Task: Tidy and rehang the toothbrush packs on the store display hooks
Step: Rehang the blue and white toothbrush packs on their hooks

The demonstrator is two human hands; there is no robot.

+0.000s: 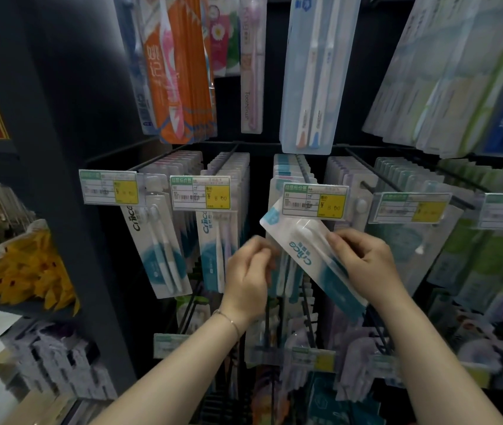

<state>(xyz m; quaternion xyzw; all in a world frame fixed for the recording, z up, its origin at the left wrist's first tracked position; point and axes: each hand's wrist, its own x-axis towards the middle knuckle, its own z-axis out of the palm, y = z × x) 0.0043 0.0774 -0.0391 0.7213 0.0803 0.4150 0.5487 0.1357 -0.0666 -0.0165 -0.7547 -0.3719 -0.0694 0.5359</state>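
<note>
The right hand (pixel 363 256) grips the toothbrush pack (pixel 302 250) at mid-length, fingers curled over its right edge. The pack lies tilted, with its long axis running from upper left to lower right. Its top end sits just below the price tag (pixel 314 202) of the centre hook (pixel 302 170). The left hand (pixel 250 271) is blurred beside the pack's left edge, and whether it pinches the pack cannot be told.
</note>
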